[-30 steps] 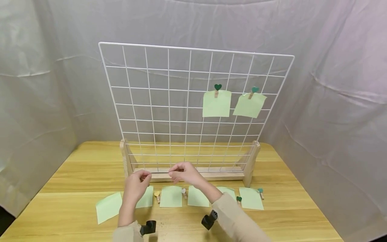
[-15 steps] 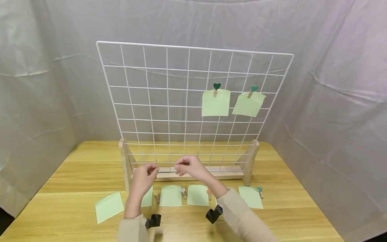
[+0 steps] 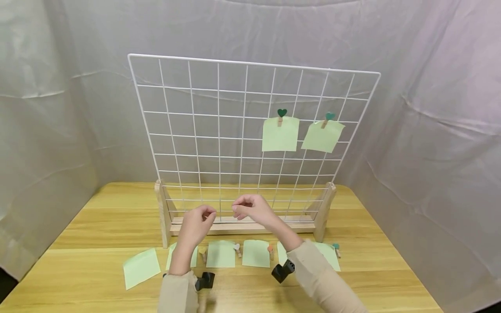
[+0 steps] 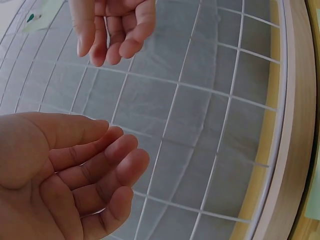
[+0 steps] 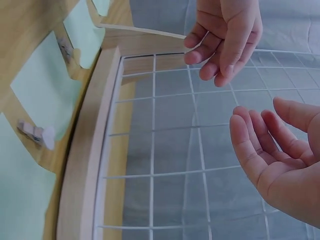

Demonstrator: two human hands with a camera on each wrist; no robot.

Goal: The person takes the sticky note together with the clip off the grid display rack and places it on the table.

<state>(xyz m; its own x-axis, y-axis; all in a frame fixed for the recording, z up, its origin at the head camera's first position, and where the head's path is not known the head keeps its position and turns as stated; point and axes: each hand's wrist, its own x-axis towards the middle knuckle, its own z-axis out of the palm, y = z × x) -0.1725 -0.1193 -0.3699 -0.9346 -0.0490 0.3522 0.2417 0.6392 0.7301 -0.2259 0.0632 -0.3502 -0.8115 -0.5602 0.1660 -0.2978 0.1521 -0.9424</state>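
My left hand [image 3: 197,221] hovers in front of the lower part of a white wire grid [image 3: 241,156], its fingers loosely bent around nothing. Just to its right, my right hand [image 3: 255,209] is held up the same way, a small gap between the two. Both wrist views show bare palms and relaxed fingertips, apart from the wires. Higher on the grid hang two pale green paper notes, the left note [image 3: 280,135] under a dark green heart clothespin [image 3: 282,114] and the tilted right note [image 3: 323,137] under a teal heart clothespin [image 3: 329,117].
A wooden stand [image 3: 250,228] carries the grid. Before it on the table [image 3: 78,269] lie several green notes, including a slanted note [image 3: 141,268]. Small clothespins lie between them: a yellow clothespin [image 3: 202,254], a white clothespin [image 3: 237,249], an orange clothespin [image 3: 271,251] and a teal-hearted clothespin [image 3: 337,249].
Both hands have moved a little up and to the right, staying side by side with nothing in them. The hanging notes have stayed where they were.
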